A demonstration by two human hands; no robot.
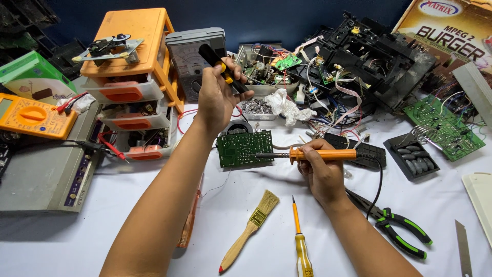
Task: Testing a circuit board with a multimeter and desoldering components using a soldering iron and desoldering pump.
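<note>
right hand (322,172) is closed around the orange soldering iron (318,154), tip laid level onto the green circuit board (244,149) flat on the white cloth, so the point meets its surface. left hand (218,95), above the board, grips a black-and-yellow tool (221,66) clear of it. paintbrush (251,228) lies below the board.

The left hand (218,95) covers the middle of a black-and-yellow tool (221,66), so its working end beside the green circuit board (245,149) cannot be told. Below that board, the yellow screwdriver (302,246) handle runs off the bottom edge.
</note>
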